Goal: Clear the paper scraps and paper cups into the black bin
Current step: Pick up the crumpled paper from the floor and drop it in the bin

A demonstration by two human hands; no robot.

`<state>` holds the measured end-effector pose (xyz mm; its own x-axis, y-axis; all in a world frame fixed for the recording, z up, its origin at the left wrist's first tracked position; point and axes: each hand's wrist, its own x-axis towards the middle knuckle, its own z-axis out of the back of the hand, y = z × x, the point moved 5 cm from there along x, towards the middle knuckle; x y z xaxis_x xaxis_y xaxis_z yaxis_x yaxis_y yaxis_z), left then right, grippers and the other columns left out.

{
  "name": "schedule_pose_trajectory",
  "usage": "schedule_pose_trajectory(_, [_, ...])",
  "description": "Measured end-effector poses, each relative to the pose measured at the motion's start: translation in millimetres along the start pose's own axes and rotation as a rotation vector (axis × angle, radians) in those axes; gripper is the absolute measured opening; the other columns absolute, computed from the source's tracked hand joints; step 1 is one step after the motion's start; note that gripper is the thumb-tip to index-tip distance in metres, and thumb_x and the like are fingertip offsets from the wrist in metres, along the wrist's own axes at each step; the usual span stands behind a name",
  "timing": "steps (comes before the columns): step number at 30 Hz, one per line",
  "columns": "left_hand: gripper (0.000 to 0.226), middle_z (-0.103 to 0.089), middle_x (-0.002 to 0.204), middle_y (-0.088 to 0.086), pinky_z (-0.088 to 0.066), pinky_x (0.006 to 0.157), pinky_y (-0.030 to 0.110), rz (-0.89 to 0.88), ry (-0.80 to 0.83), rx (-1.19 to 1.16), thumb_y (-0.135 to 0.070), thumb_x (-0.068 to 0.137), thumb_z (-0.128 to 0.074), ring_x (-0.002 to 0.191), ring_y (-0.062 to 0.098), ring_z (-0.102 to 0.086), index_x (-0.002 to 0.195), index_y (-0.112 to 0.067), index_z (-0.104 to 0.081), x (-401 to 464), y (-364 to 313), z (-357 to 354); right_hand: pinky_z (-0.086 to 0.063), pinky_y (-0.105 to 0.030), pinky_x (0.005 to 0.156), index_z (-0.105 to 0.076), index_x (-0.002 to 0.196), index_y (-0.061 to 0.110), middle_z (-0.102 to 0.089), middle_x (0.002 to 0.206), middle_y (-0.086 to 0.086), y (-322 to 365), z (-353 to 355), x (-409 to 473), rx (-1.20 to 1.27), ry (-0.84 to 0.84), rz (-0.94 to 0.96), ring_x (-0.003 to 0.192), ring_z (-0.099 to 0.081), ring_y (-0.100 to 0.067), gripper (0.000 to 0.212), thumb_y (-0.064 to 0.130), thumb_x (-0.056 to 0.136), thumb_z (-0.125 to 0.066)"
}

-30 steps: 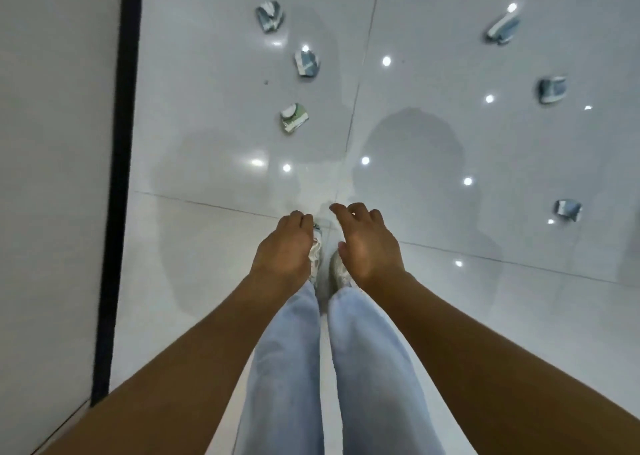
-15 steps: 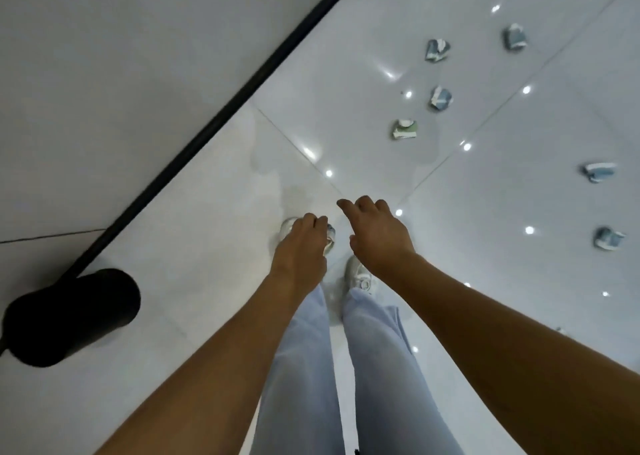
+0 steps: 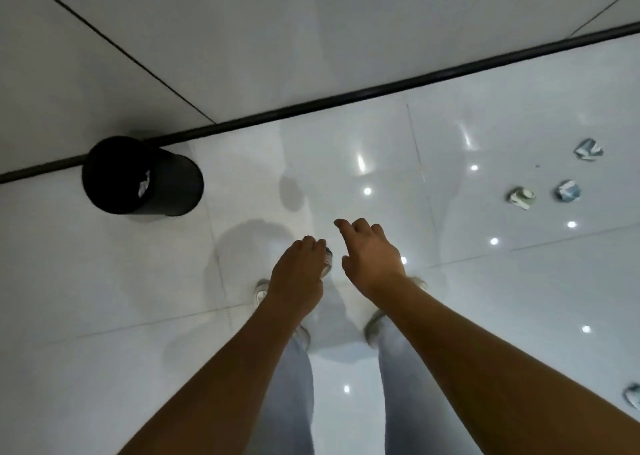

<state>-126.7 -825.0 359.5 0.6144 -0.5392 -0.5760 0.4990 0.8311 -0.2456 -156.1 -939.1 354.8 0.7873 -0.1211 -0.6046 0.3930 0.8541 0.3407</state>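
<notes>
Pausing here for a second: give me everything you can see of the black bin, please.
The black bin is a plain round cylinder, matte and dark, with no lid. It stands upright on the glossy white floor tiles, against the black strip at the foot of the wall, ahead and left of both hands. Its open mouth faces the camera; a pale crumpled scrap shows inside. Neither hand touches it.

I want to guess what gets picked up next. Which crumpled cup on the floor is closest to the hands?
The greenish crumpled cup, lying left of the two bluish ones, nearest the right hand.
</notes>
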Motion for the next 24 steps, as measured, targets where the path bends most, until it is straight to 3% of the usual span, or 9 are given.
schedule_pose_trajectory(3, [0.046, -0.051, 0.12, 0.002, -0.043, 0.092, 0.022, 0.044, -0.014, -0.003, -0.013, 0.088, -0.055, 0.109, 0.017, -0.051, 0.131, -0.014, -0.042, -20.9, 68.9, 4.9, -0.043, -0.031, 0.065, -0.03, 0.141, 0.024, -0.048, 0.124, -0.005, 70.1, -19.9, 17.4, -0.046, 0.039, 0.041, 0.108, -0.045, -0.024, 0.059, 0.007, 0.09, -0.053])
schedule_pose_trajectory(7, [0.064, -0.049, 0.131, 0.004, -0.041, 0.1, 0.024, 0.13, 0.006, -0.031, -0.024, 0.086, -0.068, 0.119, 0.019, -0.049, 0.14, -0.014, -0.035, -54.9, 159.4, 13.0, -0.046, -0.031, 0.069, -0.03, 0.142, 0.024, -0.047, 0.126, -0.005, 164.4, -44.6, 32.9, -0.068, 0.066, 0.075, 0.109, -0.046, -0.023, 0.06, 0.007, 0.09, -0.054])
schedule_pose_trajectory(13, [0.067, -0.046, 0.136, 0.005, -0.033, 0.107, 0.027, 0.233, -0.021, -0.045, -0.022, 0.085, -0.07, 0.126, 0.021, -0.044, 0.141, -0.015, -0.034, -100.8, 273.0, 25.5, -0.046, -0.032, 0.071, -0.028, 0.144, 0.024, -0.044, 0.131, -0.006, 282.9, -74.4, 56.5, -0.134, 0.121, 0.17, 0.114, -0.044, -0.025, 0.061, 0.009, 0.09, -0.052])
schedule_pose_trajectory(24, [0.058, -0.05, 0.128, 0.003, -0.037, 0.102, 0.023, 0.466, -0.145, -0.263, -0.015, 0.084, -0.065, 0.119, 0.019, -0.047, 0.136, -0.015, -0.041, -138.0, 387.4, 36.2, -0.053, -0.039, 0.08, -0.029, 0.143, 0.025, -0.043, 0.133, -0.006, 393.7, -97.8, 105.9, -0.291, 0.178, 0.339, 0.118, -0.044, -0.027, 0.065, 0.006, 0.087, -0.057])
